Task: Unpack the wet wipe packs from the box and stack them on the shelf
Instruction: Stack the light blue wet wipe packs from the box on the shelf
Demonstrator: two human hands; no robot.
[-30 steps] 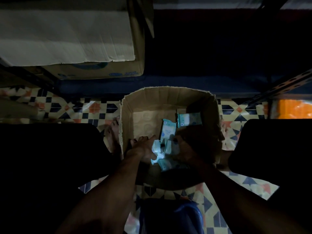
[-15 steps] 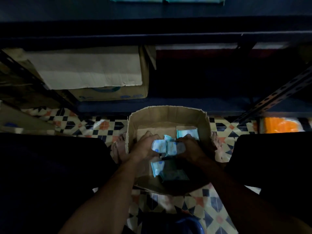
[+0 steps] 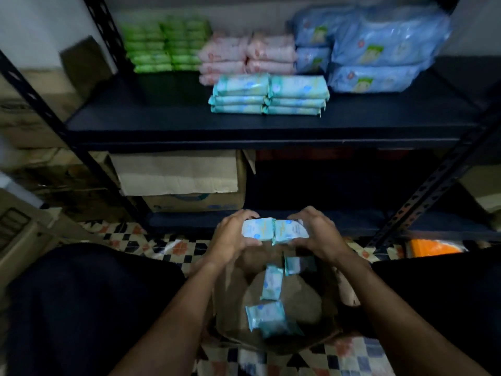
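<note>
Above the box (image 3: 230,289), left hand (image 3: 230,238) and right hand (image 3: 315,234) grip two packs (image 3: 275,230) pressed end to end between them.

No legible text anywhere. Teal wet wipe packs (image 3: 275,230) held over box: blue dots, faint script, too blurred to read. Cardboard carton (image 3: 193,203) under shelf: blue printed marks along front (logo-like, letters unresolved). Blue packs (image 3: 379,50) on upper shelf: green-white label patch, wording unreadable.

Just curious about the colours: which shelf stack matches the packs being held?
The teal stacks at the shelf front; green, pink and blue stacks sit behind them.
</note>
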